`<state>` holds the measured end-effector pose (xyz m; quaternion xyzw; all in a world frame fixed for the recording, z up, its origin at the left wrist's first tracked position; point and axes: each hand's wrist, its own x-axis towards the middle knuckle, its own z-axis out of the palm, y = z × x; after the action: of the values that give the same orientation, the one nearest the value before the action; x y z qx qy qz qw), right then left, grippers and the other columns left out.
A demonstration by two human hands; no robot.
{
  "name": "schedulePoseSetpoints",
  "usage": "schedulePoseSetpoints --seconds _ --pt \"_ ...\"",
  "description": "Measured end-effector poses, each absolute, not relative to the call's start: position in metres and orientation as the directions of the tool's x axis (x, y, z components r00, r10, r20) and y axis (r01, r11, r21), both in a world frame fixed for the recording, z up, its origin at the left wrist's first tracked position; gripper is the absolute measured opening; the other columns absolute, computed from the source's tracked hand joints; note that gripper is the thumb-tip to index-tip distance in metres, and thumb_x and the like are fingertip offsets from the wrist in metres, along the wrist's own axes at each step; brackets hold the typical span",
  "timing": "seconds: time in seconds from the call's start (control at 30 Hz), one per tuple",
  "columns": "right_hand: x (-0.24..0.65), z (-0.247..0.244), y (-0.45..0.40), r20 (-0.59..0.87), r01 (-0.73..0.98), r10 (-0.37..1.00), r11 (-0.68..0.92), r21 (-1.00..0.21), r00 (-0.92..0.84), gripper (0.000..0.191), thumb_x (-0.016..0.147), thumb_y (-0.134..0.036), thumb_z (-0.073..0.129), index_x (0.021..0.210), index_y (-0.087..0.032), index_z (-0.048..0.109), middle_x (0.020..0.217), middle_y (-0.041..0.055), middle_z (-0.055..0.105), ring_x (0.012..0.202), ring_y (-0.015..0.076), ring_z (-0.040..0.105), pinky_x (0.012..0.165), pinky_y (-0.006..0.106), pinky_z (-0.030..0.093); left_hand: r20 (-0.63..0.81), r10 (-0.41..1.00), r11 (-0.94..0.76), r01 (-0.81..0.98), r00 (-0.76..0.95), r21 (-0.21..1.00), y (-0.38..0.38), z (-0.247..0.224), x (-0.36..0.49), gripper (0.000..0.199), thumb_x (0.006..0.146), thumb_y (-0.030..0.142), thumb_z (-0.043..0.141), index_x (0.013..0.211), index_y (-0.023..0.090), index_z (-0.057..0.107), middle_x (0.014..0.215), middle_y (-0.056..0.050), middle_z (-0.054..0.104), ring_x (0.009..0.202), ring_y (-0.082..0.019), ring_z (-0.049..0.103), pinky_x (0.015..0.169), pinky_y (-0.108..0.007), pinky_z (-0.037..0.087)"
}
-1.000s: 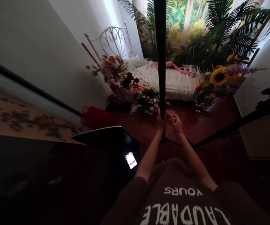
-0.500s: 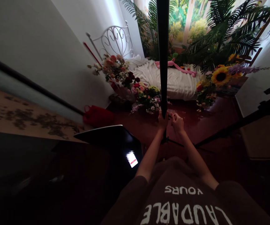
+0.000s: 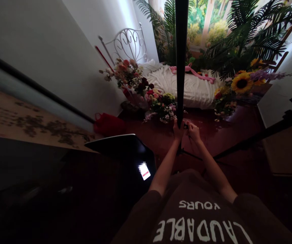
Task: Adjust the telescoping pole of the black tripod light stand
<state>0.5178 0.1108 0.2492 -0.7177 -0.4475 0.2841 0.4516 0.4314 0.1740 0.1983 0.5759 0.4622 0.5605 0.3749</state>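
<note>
A black stand pole (image 3: 181,61) rises upright in front of me, its tripod legs (image 3: 190,154) spread low near the floor. My left hand (image 3: 178,130) is wrapped round the lower part of the pole. Just to the right, my right hand (image 3: 193,130) is closed with its fingertips on a small dark knob (image 3: 185,126) at the side of the pole. The knob is partly covered by my fingers, and its exact shape is too dark to make out.
To my left is a dark tabletop (image 3: 125,145) with a lit phone (image 3: 144,172). Beyond lie flower bunches (image 3: 161,101), a white-draped bed (image 3: 196,91), sunflowers (image 3: 242,83) and a red bag (image 3: 109,124). Another black stand (image 3: 262,134) slants in at the right.
The view has shifted slightly, so everything sits a little further right. My left hand keeps its hold on the pole; the right fingers have turned slightly at the knob.
</note>
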Motion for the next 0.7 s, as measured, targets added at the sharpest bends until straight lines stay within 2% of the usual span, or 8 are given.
schedulePoseSetpoints --seconds 0.13,0.23,0.33,0.43,0.57,0.63,0.7 --pt "0.525 0.234 0.084 -0.118 0.208 0.916 -0.21 -0.955 0.385 0.052 0.089 -0.068 0.042 0.083 -0.022 0.064 0.066 0.0078 0.07 0.059 0.021 0.067 0.058 0.029 0.051 0.267 0.959 -0.254 0.126 -0.098 0.959 0.156 0.18 0.427 0.05 0.095 0.059 0.041 0.121 0.019 0.055 0.107 -0.013 0.069 0.093 -0.02 0.068 0.085 -0.033 0.053" --pt "0.545 0.215 0.049 -0.221 0.118 0.89 -0.289 -0.95 0.4 0.056 0.086 -0.073 0.038 0.08 -0.025 0.066 0.071 0.0128 0.072 0.064 0.0251 0.071 0.062 0.033 0.056 0.283 0.954 -0.266 0.159 -0.097 0.951 0.137 0.159 0.423 0.049 0.098 0.052 0.039 0.132 0.019 0.049 0.129 -0.017 0.061 0.117 -0.022 0.062 0.101 -0.037 0.048" --pt "0.577 0.195 0.006 -0.301 0.023 0.821 -0.356 -0.934 0.486 0.056 0.082 -0.077 0.038 0.073 -0.029 0.067 0.072 0.0161 0.072 0.062 0.0274 0.072 0.06 0.037 0.056 0.273 0.957 -0.248 0.207 -0.103 0.946 0.12 0.143 0.425 0.048 0.098 0.045 0.041 0.138 0.018 0.045 0.14 -0.02 0.052 0.13 -0.024 0.054 0.109 -0.04 0.044" --pt "0.615 0.178 -0.038 -0.331 -0.077 0.706 -0.367 -0.927 0.626 0.053 0.076 -0.079 0.046 0.07 -0.03 0.067 0.074 0.0176 0.073 0.065 0.029 0.073 0.057 0.037 0.056 0.218 0.964 -0.175 0.255 -0.151 0.951 0.105 0.133 0.434 0.047 0.097 0.037 0.043 0.14 0.016 0.042 0.144 -0.023 0.045 0.136 -0.027 0.047 0.106 -0.04 0.047" --pt "0.655 0.167 -0.092 -0.279 -0.134 0.558 -0.287 -0.949 0.781 0.06 0.068 -0.081 0.056 0.078 -0.022 0.065 0.069 0.0137 0.072 0.054 0.0257 0.07 0.054 0.038 0.059 0.079 0.971 -0.014 0.275 -0.227 0.961 0.082 0.124 0.457 0.054 0.091 0.021 0.047 0.143 0.013 0.033 0.145 -0.026 0.036 0.136 -0.03 0.045 0.101 -0.04 0.05" --pt "0.667 0.167 -0.113 -0.231 -0.129 0.478 -0.236 -0.963 0.847 0.064 0.067 -0.081 0.059 0.082 -0.02 0.064 0.066 0.0104 0.072 0.051 0.0219 0.068 0.05 0.034 0.058 0.014 0.981 0.037 0.252 -0.194 0.967 0.071 0.12 0.471 0.054 0.088 0.014 0.047 0.14 0.013 0.034 0.143 -0.025 0.034 0.127 -0.028 0.051 0.099 -0.042 0.051" --pt "0.672 0.171 -0.129 -0.189 -0.118 0.415 -0.192 -0.974 0.89 0.066 0.066 -0.082 0.06 0.083 -0.019 0.063 0.065 0.0079 0.071 0.05 0.0196 0.068 0.049 0.03 0.057 -0.024 0.997 0.041 0.215 -0.079 0.976 0.062 0.119 0.488 0.044 0.088 0.012 0.046 0.131 0.015 0.041 0.137 -0.022 0.038 0.118 -0.025 0.056 0.099 -0.042 0.05"
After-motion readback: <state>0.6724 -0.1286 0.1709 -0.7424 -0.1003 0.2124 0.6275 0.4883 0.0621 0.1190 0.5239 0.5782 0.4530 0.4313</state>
